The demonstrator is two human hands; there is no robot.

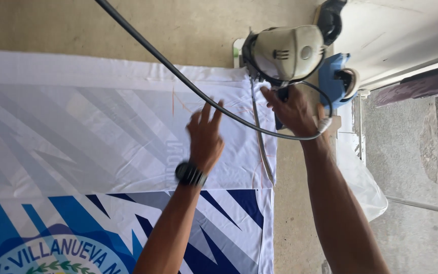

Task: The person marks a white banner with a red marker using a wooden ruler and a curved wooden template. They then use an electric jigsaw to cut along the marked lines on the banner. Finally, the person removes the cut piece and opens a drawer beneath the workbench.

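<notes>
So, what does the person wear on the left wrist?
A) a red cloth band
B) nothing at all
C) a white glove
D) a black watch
D: a black watch sits on the wrist just below the left hand, which is spread over the white printed fabric; no glove or red band shows there.

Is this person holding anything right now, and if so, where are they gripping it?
The right hand grips the cutting machine low on its body, by the handle. The left hand holds nothing; it hovers open over the white fabric.
</notes>
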